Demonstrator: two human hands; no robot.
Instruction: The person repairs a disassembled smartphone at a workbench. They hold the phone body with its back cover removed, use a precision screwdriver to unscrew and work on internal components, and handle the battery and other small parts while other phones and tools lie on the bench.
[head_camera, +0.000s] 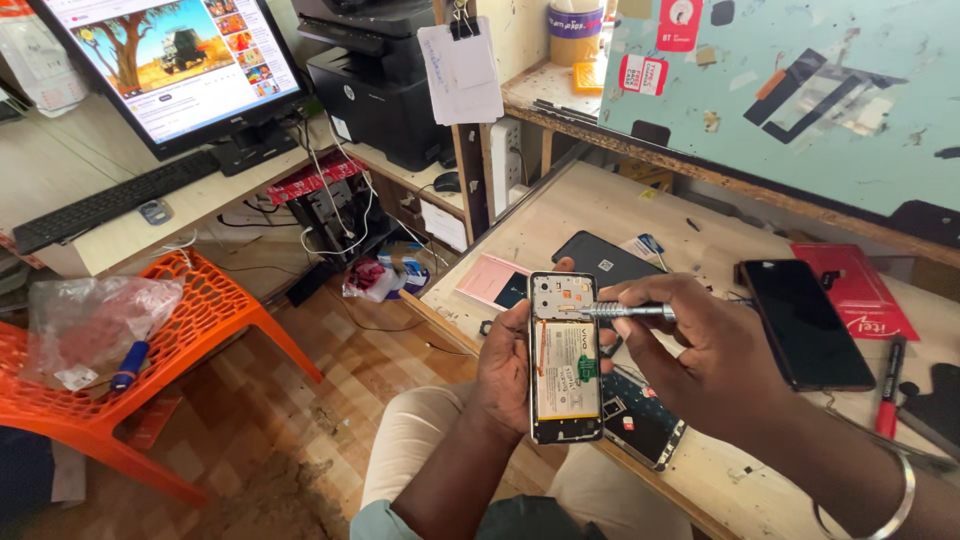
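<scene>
Opened phone held over a wooden workbench, with a screwdriver at its upper end.

A red flat packet (858, 290) lies on the pale wooden bench (560, 215) beside a black-screened phone (805, 322); red and white stickers (678, 25) dot the pale green board (800, 90) behind, and a white paper tag (461, 70) hangs from a clip. The left hand (505, 365) grips the open silver-framed phone with its white battery exposed (565, 358) upright above the bench edge. The right hand (690, 350) pinches a silver metal screwdriver (625, 311), tip touching the phone's top section.
</scene>
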